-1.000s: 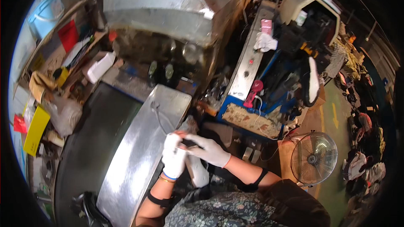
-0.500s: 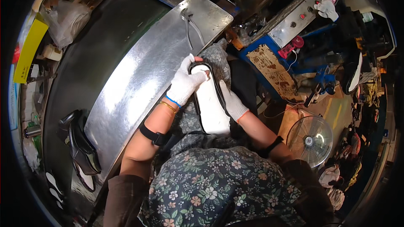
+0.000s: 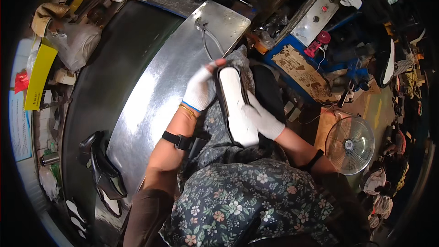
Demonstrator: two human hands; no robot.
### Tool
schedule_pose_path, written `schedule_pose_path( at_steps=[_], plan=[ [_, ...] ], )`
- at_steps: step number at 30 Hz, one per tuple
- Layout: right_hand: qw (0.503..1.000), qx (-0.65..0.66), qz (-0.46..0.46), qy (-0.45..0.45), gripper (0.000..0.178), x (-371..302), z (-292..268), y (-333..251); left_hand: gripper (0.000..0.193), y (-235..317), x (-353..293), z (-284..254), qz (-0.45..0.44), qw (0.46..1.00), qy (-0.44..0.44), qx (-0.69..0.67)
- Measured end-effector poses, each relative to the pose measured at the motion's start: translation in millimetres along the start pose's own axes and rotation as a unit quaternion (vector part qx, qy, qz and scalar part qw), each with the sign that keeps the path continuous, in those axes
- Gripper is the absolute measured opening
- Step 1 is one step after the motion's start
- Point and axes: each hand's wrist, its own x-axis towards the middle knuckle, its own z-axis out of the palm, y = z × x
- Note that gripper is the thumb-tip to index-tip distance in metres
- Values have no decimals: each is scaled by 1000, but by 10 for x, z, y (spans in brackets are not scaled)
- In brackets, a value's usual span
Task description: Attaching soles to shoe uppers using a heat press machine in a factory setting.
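Observation:
I hold a black shoe with a white sole (image 3: 235, 103), sole up, over my lap. My left hand (image 3: 200, 89), in a white glove, grips the toe end and its rim. My right hand (image 3: 264, 121), also gloved in white, holds the heel end from the right side. The shoe lies just off the edge of a shiny metal work surface (image 3: 157, 91). My floral-patterned clothing fills the lower middle of the view.
Black shoe uppers (image 3: 103, 167) lie at the left end of the metal surface. A thin wire tool (image 3: 206, 34) rests at its far end. A blue machine with a grey control panel (image 3: 315, 18) stands to the right. A floor fan (image 3: 350, 145) sits lower right. Bags and clutter line the left.
The view has tilted further down toward my lap. The shoe has come nearer to my body, and both hands have stayed on it, shifting along its sole.

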Motion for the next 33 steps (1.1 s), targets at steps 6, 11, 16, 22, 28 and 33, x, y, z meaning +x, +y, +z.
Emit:
schedule_pose_path(
  at_steps=[6,11,16,22,28,33],
  plan=[
    [984,-118,76,106,77,326,352,73,43,50,-58,33,60,568,184,800],
    [982,-88,79,147,77,399,547,125,40,619,-157,436,-7,492,36,870],
    [987,-20,-29,159,76,408,457,270,48,536,-790,484,51,687,19,724],
    [979,-47,-19,198,76,376,583,385,47,32,-954,359,70,438,133,886],
    [979,49,-61,188,74,265,441,426,125,-29,-1357,389,-152,748,55,644],
    [987,-37,-59,146,82,336,293,330,110,-230,-1329,230,-59,855,105,505]
  ],
)
